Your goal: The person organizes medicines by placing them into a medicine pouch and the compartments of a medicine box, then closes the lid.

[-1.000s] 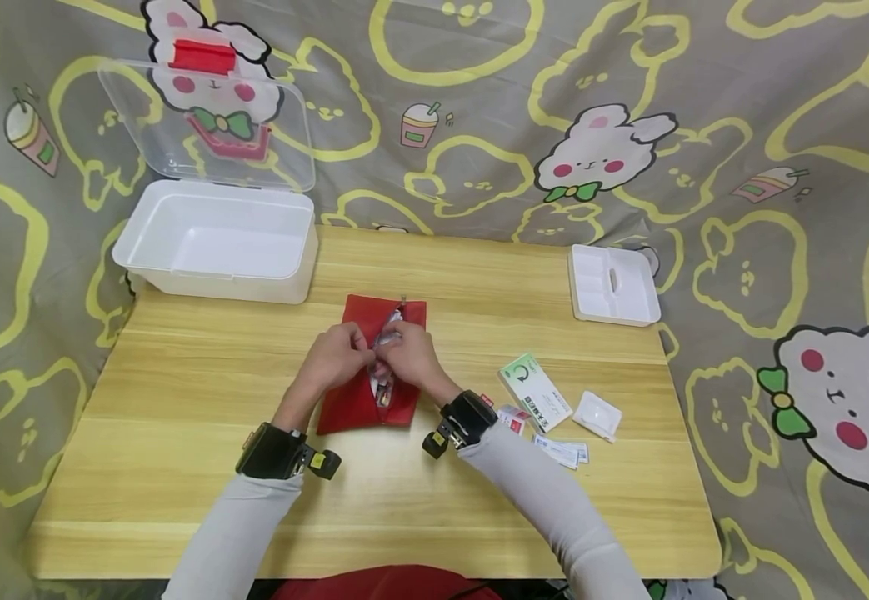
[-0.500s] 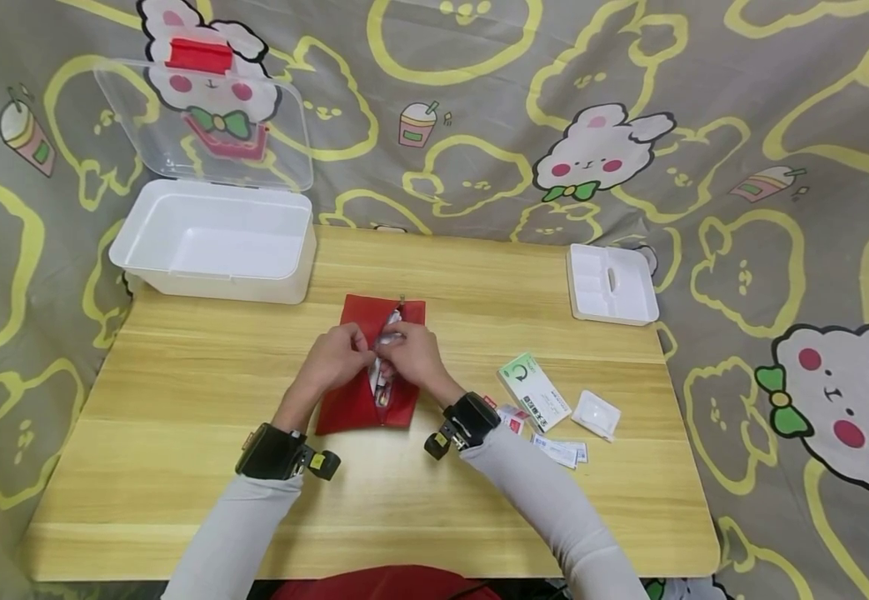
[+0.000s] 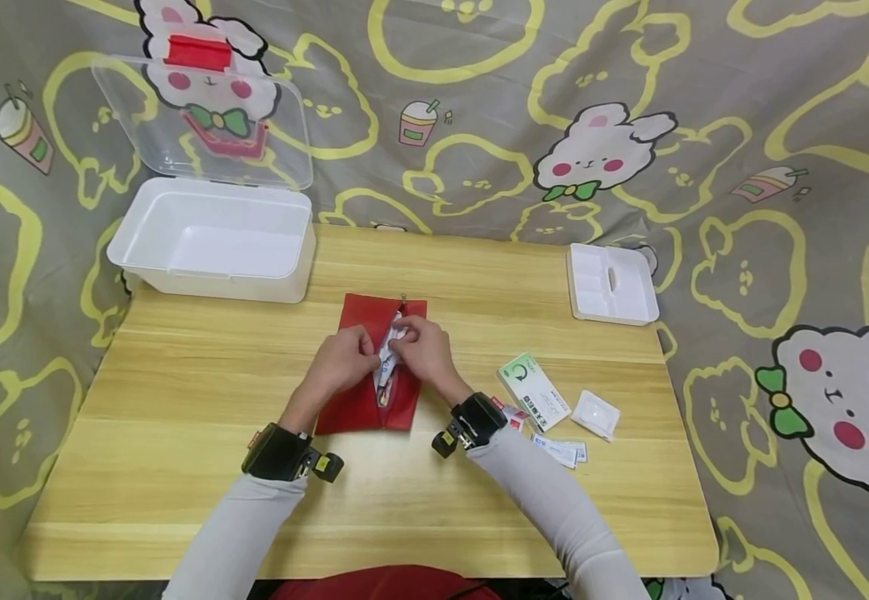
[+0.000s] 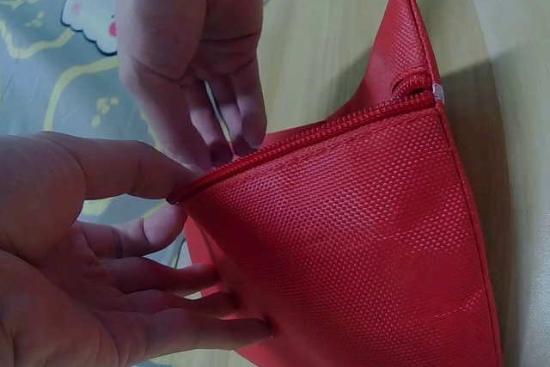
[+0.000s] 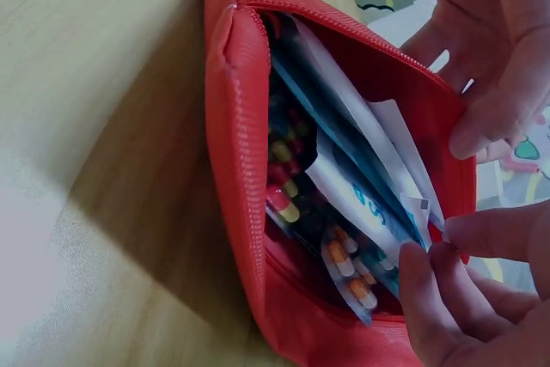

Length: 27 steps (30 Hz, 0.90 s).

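Note:
A red zip pouch (image 3: 404, 408) lies on the table with its mouth unzipped. My left hand (image 3: 342, 362) pinches one edge of the mouth between thumb and forefinger; the left wrist view shows the zip teeth (image 4: 301, 133) running away from that grip. My right hand (image 3: 428, 354) is at the opening, its fingertips (image 5: 418, 277) among the ends of the packets, with no clear grip on any of them. Inside the pouch are white packets (image 5: 348, 199), a blue-edged one, a blister of orange and white capsules (image 5: 339, 259) and red and yellow capsules (image 5: 282, 204).
A white box (image 3: 239, 287) with its clear lid raised stands at the back left. On the right lie a green and white carton (image 3: 535, 392), a small white packet (image 3: 596, 415) and paper strips (image 3: 554, 450). A white divided tray (image 3: 614, 310) sits at the back right.
The right hand has shifted slightly right and its fingers have spread, showing more of the white packet in the mouth. The left hand has moved a little, still at the pouch edge.

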### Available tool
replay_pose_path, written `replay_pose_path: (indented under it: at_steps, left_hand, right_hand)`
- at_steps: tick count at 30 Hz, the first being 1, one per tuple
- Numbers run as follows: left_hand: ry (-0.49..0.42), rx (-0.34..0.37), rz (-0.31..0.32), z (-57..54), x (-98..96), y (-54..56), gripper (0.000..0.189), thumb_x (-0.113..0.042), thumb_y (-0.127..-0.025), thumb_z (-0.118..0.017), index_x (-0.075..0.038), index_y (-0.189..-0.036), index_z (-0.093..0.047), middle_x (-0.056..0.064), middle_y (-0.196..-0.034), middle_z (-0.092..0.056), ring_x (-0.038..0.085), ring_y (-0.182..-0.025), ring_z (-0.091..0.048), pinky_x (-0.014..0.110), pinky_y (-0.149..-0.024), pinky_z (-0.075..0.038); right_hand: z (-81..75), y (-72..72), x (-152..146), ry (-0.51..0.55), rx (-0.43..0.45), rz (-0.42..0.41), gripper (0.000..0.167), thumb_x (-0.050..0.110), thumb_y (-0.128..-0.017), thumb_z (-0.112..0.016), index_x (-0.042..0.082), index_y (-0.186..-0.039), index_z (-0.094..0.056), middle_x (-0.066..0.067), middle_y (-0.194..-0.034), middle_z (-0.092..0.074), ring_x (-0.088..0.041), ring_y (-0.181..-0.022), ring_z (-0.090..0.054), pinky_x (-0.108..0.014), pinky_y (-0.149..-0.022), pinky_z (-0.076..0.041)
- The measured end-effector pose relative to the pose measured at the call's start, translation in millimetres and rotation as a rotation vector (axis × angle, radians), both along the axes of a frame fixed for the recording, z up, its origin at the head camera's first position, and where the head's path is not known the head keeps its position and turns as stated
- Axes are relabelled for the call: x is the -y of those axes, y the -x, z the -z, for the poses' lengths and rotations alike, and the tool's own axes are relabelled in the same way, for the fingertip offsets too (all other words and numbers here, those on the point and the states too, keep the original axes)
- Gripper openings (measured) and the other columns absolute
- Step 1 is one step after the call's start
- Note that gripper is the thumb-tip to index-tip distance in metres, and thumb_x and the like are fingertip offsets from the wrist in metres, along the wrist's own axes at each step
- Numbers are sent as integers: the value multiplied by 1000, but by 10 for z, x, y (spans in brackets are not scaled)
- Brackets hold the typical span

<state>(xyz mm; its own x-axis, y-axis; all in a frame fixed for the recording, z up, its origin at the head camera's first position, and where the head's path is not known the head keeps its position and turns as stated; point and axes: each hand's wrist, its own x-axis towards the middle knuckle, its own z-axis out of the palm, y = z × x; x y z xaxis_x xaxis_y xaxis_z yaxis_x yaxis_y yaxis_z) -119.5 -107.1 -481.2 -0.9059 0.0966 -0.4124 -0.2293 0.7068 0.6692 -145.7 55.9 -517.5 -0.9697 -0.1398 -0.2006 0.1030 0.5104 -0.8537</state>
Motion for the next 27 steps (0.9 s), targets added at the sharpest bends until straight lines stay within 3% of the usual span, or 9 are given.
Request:
replay_pose_path:
  at_steps: [6,14,19,27]
  left_hand:
    - [10,-31,11,36,-61,-23,19,-16,-91,-72,-8,-91,-55,10,-78,-60,23,-74,-60,29,-63,-49]
    - [99,-153,77,103,-204,-85,20,-13,-88,-72,-6,-89,-54,10,-75,-55,22,-63,-56,28,-53,-42]
    - [170,-215,104,111,-276,-126,29,-17,-89,-75,-3,-106,-56,13,-86,-56,25,-71,-58,32,-59,-47]
    - [258,-281,153,170,-292,-168,34,-13,-95,-66,-6,-128,-63,20,-109,-59,33,-96,-56,49,-77,-52]
  right_hand:
    - [55,8,-26,-43,-46,38,38,7,-88,-72,6,-125,-67,-6,-83,-73,-11,-67,-66,-22,-55,-50]
    - [113,17,-72,-86,-41,30,34,5,-90,-69,5,-124,-68,-7,-83,-71,-13,-69,-62,-21,-56,-45]
    - [166,25,-91,-121,-48,15,35,6,-90,-70,6,-125,-68,-8,-86,-71,-15,-73,-63,-21,-59,-45]
    - [223,37,-89,-133,-11,-1,38,8,-91,-69,8,-129,-67,-12,-101,-75,-22,-94,-71,-29,-73,-54]
